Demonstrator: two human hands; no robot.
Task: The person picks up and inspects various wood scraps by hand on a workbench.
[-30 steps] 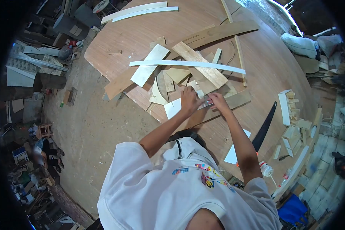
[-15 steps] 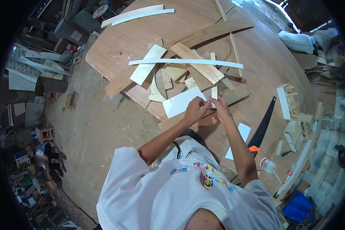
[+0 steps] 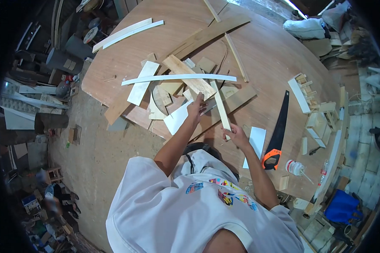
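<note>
In the head view my right hand (image 3: 237,135) is closed on the near end of a narrow wooden strip (image 3: 221,107), which points away from me over the pile. My left hand (image 3: 194,111) reaches forward with its fingers stretched out, fingertips right at the near end of a wooden board (image 3: 185,75). A white panel (image 3: 176,119) lies partly under that hand. Across the board runs a long thin white strip (image 3: 169,77). To its left rests a short white-faced board (image 3: 142,86).
A handsaw (image 3: 278,131) with an orange handle lies right of my right hand, beside a white panel (image 3: 255,143). Further right are a plastic bottle (image 3: 295,168) and small wooden assemblies (image 3: 318,126). Two long strips (image 3: 128,33) lie at the table's far left.
My hands were close together at the strip; now they are apart. The left has moved forward to the board, while the right has drawn the strip nearer to me. The view has shifted.
</note>
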